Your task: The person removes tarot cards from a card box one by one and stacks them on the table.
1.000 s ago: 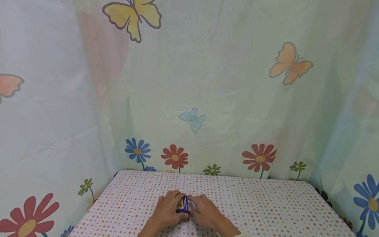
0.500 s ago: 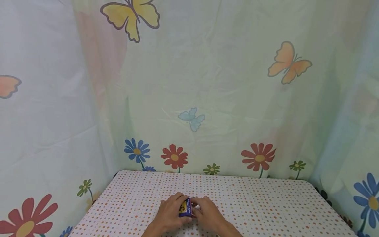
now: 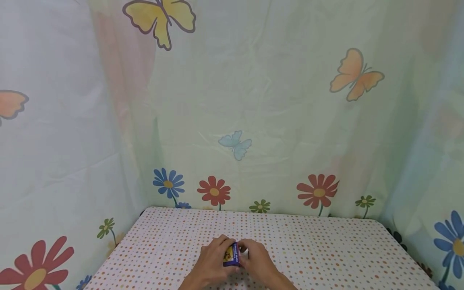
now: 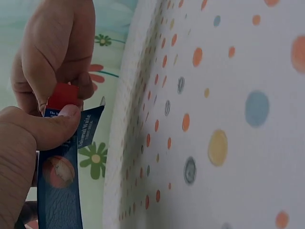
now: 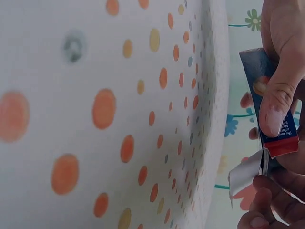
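Probably light and easily crushed, this card box (image 3: 230, 255).
Our left hand (image 3: 213, 261) grips its sides, likely the firmest hold; whether our right hand (image 3: 259, 260) pinches the flap (image 4: 91, 128), we can't tell. The surface (image 3: 308, 247) lies beneath and beyond.

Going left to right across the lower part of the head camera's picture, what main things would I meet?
Large red printed flower, left hand, small box, right hand, large blue printed flower.

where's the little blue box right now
In the head view, the box is low, near the middle, gripped by the left hand, with the right hand at its right side and the dotted tabletop behind.
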The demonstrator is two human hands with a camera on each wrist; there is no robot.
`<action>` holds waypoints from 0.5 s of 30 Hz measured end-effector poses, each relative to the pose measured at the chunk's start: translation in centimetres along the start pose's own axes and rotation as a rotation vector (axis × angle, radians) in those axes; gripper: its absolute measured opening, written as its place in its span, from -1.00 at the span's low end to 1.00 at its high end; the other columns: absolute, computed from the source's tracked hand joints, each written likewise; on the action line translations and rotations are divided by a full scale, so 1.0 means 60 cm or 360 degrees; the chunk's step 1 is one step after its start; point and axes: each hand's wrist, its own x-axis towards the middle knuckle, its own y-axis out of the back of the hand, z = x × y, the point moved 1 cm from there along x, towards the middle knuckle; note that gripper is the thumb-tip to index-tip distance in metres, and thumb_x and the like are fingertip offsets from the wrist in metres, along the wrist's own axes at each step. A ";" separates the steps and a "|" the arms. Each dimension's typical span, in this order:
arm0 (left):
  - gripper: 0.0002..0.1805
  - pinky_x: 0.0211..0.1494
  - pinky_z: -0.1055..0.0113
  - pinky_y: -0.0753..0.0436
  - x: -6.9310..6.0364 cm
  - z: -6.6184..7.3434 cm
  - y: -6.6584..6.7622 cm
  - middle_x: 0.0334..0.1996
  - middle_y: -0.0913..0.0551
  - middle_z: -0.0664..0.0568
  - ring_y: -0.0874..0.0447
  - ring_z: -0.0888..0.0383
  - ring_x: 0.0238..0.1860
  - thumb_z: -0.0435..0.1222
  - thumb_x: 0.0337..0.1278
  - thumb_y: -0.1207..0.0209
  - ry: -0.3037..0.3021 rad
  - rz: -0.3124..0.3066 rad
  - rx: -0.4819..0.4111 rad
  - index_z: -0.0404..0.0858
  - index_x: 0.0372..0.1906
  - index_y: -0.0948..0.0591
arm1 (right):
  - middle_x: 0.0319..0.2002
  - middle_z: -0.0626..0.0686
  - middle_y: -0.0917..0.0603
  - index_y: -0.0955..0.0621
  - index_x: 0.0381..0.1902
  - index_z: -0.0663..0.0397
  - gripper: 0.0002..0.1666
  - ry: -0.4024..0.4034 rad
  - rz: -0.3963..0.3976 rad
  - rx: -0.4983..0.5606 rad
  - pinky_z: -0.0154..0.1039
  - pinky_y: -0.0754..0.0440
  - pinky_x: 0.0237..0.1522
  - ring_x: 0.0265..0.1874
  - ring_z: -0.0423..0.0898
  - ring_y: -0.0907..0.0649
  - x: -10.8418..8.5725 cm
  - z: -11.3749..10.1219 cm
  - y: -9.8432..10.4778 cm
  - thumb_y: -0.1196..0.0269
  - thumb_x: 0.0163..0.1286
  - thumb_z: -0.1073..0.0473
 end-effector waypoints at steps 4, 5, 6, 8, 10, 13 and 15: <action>-0.29 -0.27 0.16 -0.43 0.000 0.008 -0.001 0.03 -0.55 0.23 -0.51 0.26 -0.07 0.14 -0.09 -0.49 -0.0003 0.0016 -0.0020 -0.01 0.21 -0.60 | -0.30 -0.10 -0.62 -0.65 -0.08 0.11 -0.68 -0.0022 0.0054 0.0028 -0.35 -0.47 -0.42 -0.42 -0.26 -0.51 -0.004 -0.002 0.000 -0.37 0.19 0.39; -0.29 -0.27 0.16 -0.43 0.000 0.010 -0.002 0.04 -0.56 0.22 -0.51 0.25 -0.06 0.13 -0.10 -0.50 0.0001 0.0022 -0.0029 -0.02 0.21 -0.60 | -0.32 -0.10 -0.62 -0.65 -0.09 0.11 -0.68 -0.0019 0.0069 0.0041 -0.35 -0.48 -0.43 -0.44 -0.26 -0.51 -0.005 -0.002 0.000 -0.36 0.18 0.42; -0.29 -0.27 0.15 -0.43 0.000 0.011 -0.002 0.04 -0.56 0.22 -0.51 0.25 -0.06 0.12 -0.10 -0.51 0.0010 0.0025 -0.0038 -0.03 0.20 -0.60 | -0.35 -0.10 -0.61 -0.65 -0.10 0.11 -0.67 -0.0016 0.0082 0.0059 -0.35 -0.48 -0.44 -0.46 -0.26 -0.50 -0.006 -0.002 0.000 -0.34 0.16 0.44; -0.29 -0.26 0.13 -0.43 0.000 0.014 -0.004 0.05 -0.56 0.21 -0.51 0.24 -0.05 0.11 -0.11 -0.51 0.0024 0.0032 -0.0053 -0.04 0.20 -0.60 | -0.39 -0.10 -0.59 -0.65 -0.12 0.11 -0.66 -0.0017 0.0105 0.0087 -0.36 -0.50 -0.46 -0.48 -0.27 -0.51 -0.007 -0.003 -0.001 -0.32 0.13 0.46; -0.28 -0.25 0.12 -0.43 0.001 0.016 -0.006 0.06 -0.56 0.21 -0.51 0.24 -0.04 0.13 -0.10 -0.50 0.0032 0.0032 -0.0061 -0.04 0.21 -0.59 | -0.42 -0.10 -0.59 -0.66 -0.14 0.11 -0.65 -0.0019 0.0130 0.0105 -0.36 -0.51 -0.46 -0.49 -0.27 -0.52 -0.009 -0.002 0.000 -0.31 0.10 0.49; -0.26 -0.25 0.12 -0.43 0.002 0.020 -0.008 0.07 -0.56 0.20 -0.51 0.25 -0.04 0.16 -0.08 -0.48 0.0030 0.0033 -0.0070 -0.03 0.24 -0.58 | -0.43 -0.10 -0.59 -0.67 -0.16 0.10 -0.62 -0.0034 0.0163 0.0125 -0.37 -0.54 -0.45 -0.48 -0.25 -0.55 -0.011 0.001 0.002 -0.31 0.06 0.52; -0.26 -0.25 0.12 -0.44 0.003 0.023 -0.009 0.06 -0.56 0.20 -0.51 0.25 -0.05 0.17 -0.07 -0.47 0.0025 0.0039 -0.0067 -0.02 0.24 -0.58 | -0.43 -0.09 -0.59 -0.68 -0.17 0.11 -0.60 -0.0051 0.0178 0.0148 -0.36 -0.54 -0.45 -0.47 -0.23 -0.55 -0.011 0.003 0.003 -0.31 0.02 0.53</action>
